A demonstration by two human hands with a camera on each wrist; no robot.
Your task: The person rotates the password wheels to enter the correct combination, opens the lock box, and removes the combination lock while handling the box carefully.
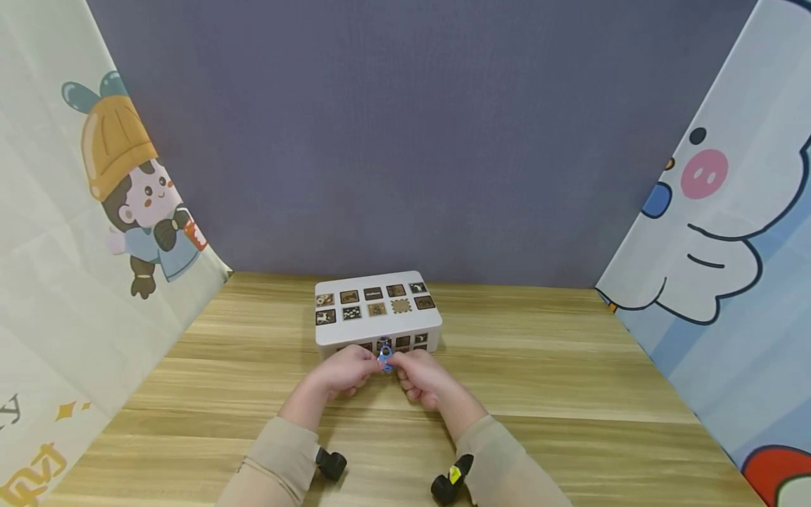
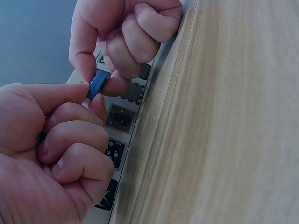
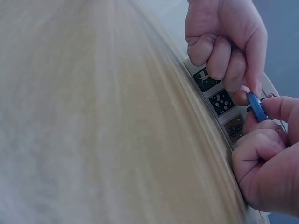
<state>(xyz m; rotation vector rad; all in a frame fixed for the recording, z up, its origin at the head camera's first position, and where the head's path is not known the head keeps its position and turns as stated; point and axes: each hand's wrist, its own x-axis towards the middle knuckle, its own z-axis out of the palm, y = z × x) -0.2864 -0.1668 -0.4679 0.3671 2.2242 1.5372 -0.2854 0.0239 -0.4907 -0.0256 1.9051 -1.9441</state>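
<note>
A white box (image 1: 405, 323) with rows of small brown and black pictures stands on the table, its lid down. At the clasp on its front hangs a small blue padlock (image 1: 386, 358). From one side my left hand (image 1: 346, 368) pinches the padlock between thumb and forefinger. My right hand (image 1: 424, 376) pinches it from the other side. In the left wrist view the blue padlock body (image 2: 97, 85) sits between both sets of fingertips, the other fingers curled inward. The right wrist view shows the padlock (image 3: 256, 107) edge-on, close against the box's pictured front.
The wooden table (image 1: 538, 380) spreads around the box. Behind it rises a dark grey-blue panel (image 1: 418, 141). Cartoon-printed sheets flank the table, a left sheet (image 1: 44, 211) and a right sheet (image 1: 773, 296). Black wrist cameras sit at both sleeves.
</note>
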